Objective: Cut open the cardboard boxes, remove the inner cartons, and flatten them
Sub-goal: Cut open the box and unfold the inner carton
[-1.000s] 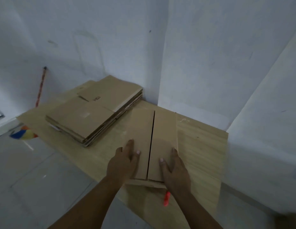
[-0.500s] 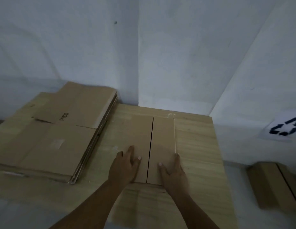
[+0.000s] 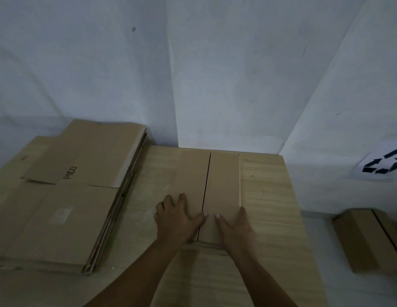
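On the wooden surface [image 3: 268,196], a flattened carton [image 3: 217,185] lies under both palms. Left hand [image 3: 175,220] and right hand [image 3: 235,229] press its near end, fingers spread flat, each grip wide, clasping nothing. Stacked flattened boxes [image 3: 66,196] lie just left.

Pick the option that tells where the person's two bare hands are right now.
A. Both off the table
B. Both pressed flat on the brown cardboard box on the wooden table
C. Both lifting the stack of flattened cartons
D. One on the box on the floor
B: the left hand and right hand lie palm down on the near end of the brown cardboard box, one each side of its centre seam, on the wooden table.
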Demonstrator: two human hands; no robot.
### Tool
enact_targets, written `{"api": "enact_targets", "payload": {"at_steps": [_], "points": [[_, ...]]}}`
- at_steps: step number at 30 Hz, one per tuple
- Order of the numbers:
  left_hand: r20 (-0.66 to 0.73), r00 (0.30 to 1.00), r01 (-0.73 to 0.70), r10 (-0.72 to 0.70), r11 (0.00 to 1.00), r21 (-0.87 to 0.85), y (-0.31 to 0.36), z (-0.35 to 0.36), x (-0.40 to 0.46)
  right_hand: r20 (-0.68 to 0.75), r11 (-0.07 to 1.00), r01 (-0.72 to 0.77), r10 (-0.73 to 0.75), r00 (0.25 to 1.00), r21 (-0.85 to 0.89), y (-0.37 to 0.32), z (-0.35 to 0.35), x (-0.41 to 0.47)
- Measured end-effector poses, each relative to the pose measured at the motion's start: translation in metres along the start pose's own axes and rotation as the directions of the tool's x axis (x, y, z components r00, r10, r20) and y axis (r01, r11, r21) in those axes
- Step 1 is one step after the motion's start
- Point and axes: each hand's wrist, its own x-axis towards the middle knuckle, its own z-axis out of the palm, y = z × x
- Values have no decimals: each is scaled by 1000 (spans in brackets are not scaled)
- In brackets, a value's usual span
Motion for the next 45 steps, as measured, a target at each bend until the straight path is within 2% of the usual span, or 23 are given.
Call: {"api": "enact_targets", "payload": {"at_steps": [4, 6, 9, 13, 16, 18, 22, 25, 28, 31, 33, 35, 37, 38, 40, 41, 43, 45], "points": [[60, 998, 7, 6, 978, -206, 0, -1, 14, -3, 995, 55, -55, 998, -83, -21, -21, 3], [80, 996, -2, 30, 946, -325, 2, -2, 22, -28, 979, 64, -71, 997, -193, -38, -32, 1], [136, 986, 4, 93, 813, -582, 2, -10, 29, -97, 945, 95, -131, 987, -314, -64, -45, -5], [206, 972, 70, 115, 696, -715, -9, -20, 34, -140, 954, 165, -205, 969, -250, -89, -45, -15], [235, 968, 126, 89, 638, -760, -27, -27, 42, -179, 929, 334, -359, 916, -158, -98, -32, -15], [248, 965, 150, 82, 601, -785, -42, -31, 51, -164, 918, 374, -392, 905, -131, -105, -22, -14], [240, 970, 174, 40, 572, -802, -57, -44, 62, -98, 965, 248, -256, 962, -85, -121, -4, -10], [289, 957, 261, -31, 531, -806, -62, -55, 64, 38, 989, 80, -86, 996, 127, -135, 9, -6], [384, 921, 356, -60, 530, -770, -70, -64, 72, 68, 981, 58, -72, 995, 187, -142, 20, -1], [423, 904, 380, -64, 574, -725, -77, -71, 86, 49, 978, 67, -78, 996, 197, -143, 23, 3], [255, 966, 212, -29, 650, -730, -71, -83, 87, 60, 965, 47, -64, 996, 257, -140, 24, 4], [-60, 997, -80, 52, 670, -738, -55, -102, 78, 66, 952, 43, -66, 996, 303, -135, 25, 2], [-268, 944, -328, 193, 656, -680, -37, -120, 61, 38, 936, 65, -83, 996, 346, -129, 27, 0], [-305, 907, -420, 290, 673, -608, -31, -123, 55, 12, 923, 81, -92, 996, 376, -126, 27, -2], [-251, 850, -525, 463, 778, -346, -20, -122, 40, -31, 896, 84, -78, 996, 437, -120, 27, -5], [-183, 847, -529, 499, 827, -192, -15, -120, 33, -31, 890, 61, -53, 998, 452, -115, 27, -5], [-18, 888, -459, 460, 888, 32, -8, -114, 23, 3, 894, 10, -13, 1000, 447, -103, 29, -7], [79, 917, -396, 390, 915, 76, -8, -104, 20, 88, 940, -32, 2, 996, 339, -87, 36, -9]]}}
